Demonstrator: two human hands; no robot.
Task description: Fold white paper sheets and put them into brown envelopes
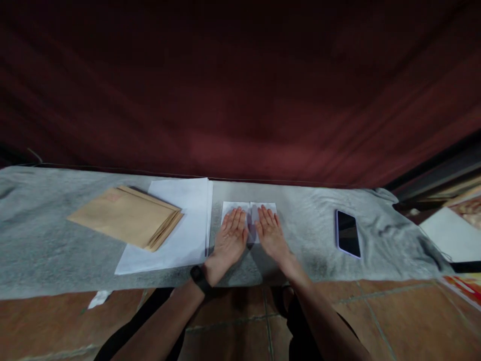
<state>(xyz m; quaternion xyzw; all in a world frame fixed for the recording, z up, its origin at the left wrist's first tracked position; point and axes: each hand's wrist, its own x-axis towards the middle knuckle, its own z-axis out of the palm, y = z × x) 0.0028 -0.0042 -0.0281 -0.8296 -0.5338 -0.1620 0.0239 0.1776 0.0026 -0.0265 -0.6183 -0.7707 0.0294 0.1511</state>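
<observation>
A small folded sheet of white paper (pixel 254 235) lies on the grey cloth, with a seam or gap down its middle. My left hand (pixel 232 234) rests flat on the paper's left half, fingers stretched out and pointing away from me. On its right half lies my right hand (pixel 271 233), also flat, with the fingers extended. Neither hand grasps anything. Both palms hide much of the paper beneath them. A dark band is around my left wrist.
Left of my hands, a stack of brown envelopes (pixel 128 215) overlaps large white sheets (pixel 188 200). A phone (pixel 347 234) lies to the right on the grey cloth (pixel 308 225). A dark red curtain (pixel 240 100) hangs behind. A white scrap (pixel 99 299) is on the tiled floor.
</observation>
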